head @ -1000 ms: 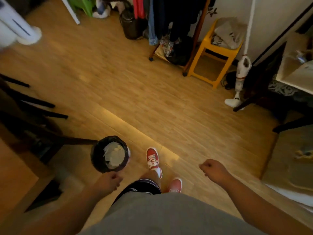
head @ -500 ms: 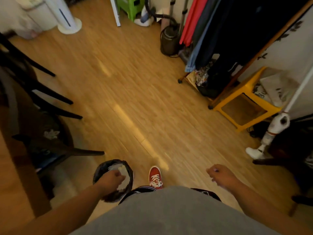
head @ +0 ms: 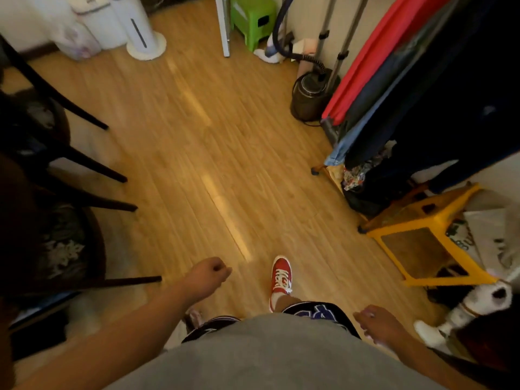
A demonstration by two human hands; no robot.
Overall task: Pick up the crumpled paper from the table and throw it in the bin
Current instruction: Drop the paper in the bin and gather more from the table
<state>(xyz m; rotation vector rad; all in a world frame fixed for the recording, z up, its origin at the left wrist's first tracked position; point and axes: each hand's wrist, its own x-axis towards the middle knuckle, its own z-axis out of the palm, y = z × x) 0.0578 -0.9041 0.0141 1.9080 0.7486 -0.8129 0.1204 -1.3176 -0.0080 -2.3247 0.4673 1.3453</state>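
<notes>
My left hand [head: 209, 274] is curled into a fist above the wooden floor, and no paper shows in it. My right hand [head: 375, 322] hangs low by my hip, fingers loosely bent with nothing in them. The bin is almost wholly hidden under my left forearm. Only a small pale scrap [head: 194, 316] with a dark edge peeks out beside my shorts, and I cannot tell whether it is the crumpled paper. The table is out of view.
Dark chair legs [head: 92, 170] jut in from the left. A clothes rack [head: 394, 88], a yellow stool [head: 430, 220] and a garment steamer [head: 309, 94] line the right. A white tower fan [head: 143, 32] and a green stool [head: 253, 18] stand at the back. My red shoe [head: 281, 274] is on the floor.
My left hand has come up and forward off the bin, closed and holding nothing. The view has swung upward, so the bin has slipped under my forearm. My right hand has barely moved.
</notes>
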